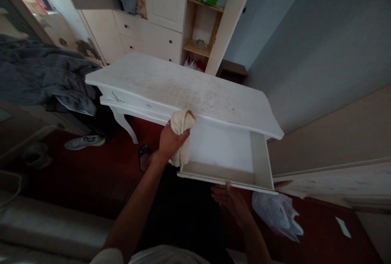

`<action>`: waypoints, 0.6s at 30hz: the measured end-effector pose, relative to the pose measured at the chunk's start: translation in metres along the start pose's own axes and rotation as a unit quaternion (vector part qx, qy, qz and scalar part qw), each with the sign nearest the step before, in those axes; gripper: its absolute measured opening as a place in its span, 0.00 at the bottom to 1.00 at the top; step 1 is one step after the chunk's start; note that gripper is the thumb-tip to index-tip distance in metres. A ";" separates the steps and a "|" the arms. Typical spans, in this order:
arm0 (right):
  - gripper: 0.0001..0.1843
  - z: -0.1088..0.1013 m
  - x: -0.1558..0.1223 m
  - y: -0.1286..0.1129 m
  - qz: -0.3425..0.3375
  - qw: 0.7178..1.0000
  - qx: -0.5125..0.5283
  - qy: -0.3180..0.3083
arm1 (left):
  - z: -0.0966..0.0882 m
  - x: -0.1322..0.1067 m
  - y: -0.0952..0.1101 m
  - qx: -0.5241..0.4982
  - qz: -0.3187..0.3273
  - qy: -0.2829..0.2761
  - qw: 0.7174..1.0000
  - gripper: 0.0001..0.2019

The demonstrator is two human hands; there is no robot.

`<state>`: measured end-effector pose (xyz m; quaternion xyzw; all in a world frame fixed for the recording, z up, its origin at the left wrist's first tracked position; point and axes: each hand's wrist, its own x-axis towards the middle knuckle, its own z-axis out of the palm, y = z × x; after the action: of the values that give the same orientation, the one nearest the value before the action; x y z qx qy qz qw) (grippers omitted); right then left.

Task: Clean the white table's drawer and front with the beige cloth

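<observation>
A white side table (183,89) stands before me with its drawer (262,162) pulled out. The drawer's inside looks bare and white. My left hand (169,140) is closed on a cream cloth (181,123), held at the drawer's left inner side just under the tabletop edge. My right hand (227,197) is below the drawer's front panel, fingers curled under its lower edge and touching it.
A white wardrobe (165,3) with drawers and open shelves stands behind the table. Grey clothes (45,77) lie heaped at the left. A shoe (84,142) and a sandal (143,152) rest on the dark red floor. A crumpled plastic bag (277,213) lies right of my legs.
</observation>
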<state>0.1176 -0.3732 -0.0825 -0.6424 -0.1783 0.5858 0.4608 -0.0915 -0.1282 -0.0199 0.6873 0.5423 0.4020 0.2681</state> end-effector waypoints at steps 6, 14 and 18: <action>0.43 0.000 0.002 0.006 -0.022 0.999 -0.021 0.024 | 0.013 0.023 0.002 0.098 0.156 -0.157 0.970 0.28; 0.35 -0.005 0.008 0.007 -0.041 0.998 -0.047 -0.008 | -0.070 -0.042 0.014 0.142 0.193 -0.415 0.878 0.29; 0.31 -0.006 0.008 0.008 -0.041 0.998 -0.041 -0.017 | -0.074 -0.050 0.047 0.190 0.191 -0.466 0.843 0.24</action>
<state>0.1224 -0.3730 -0.0940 -0.6427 -0.2359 0.5695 0.4549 -0.1338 -0.1939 0.0442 0.9211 0.2774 -0.0332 0.2711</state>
